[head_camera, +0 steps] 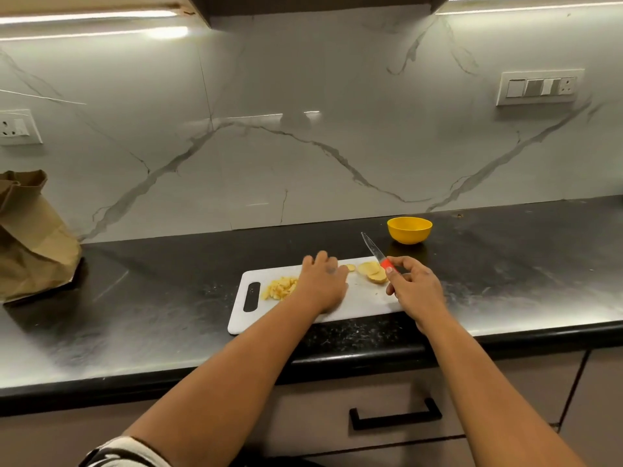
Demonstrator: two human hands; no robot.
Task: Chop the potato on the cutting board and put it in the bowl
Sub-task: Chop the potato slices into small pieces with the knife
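Observation:
A white cutting board (364, 299) lies on the black counter. A pile of chopped potato pieces (280, 288) sits near its left end, by the handle slot. Sliced potato rounds (371, 272) lie at the board's far right, with one small slice (351, 267) beside them. My left hand (323, 281) hovers flat over the middle of the board, fingers spread. My right hand (415, 288) grips a knife (375, 251) by its red handle, blade raised and pointing away to the left. A yellow bowl (409, 230) stands behind the board to the right; its inside is not visible.
A crumpled brown paper bag (32, 237) stands at the counter's left end. The marble backsplash carries switch plates (539, 86) on the right and a socket (17, 126) on the left. A drawer with a black handle (395, 416) is below the counter edge.

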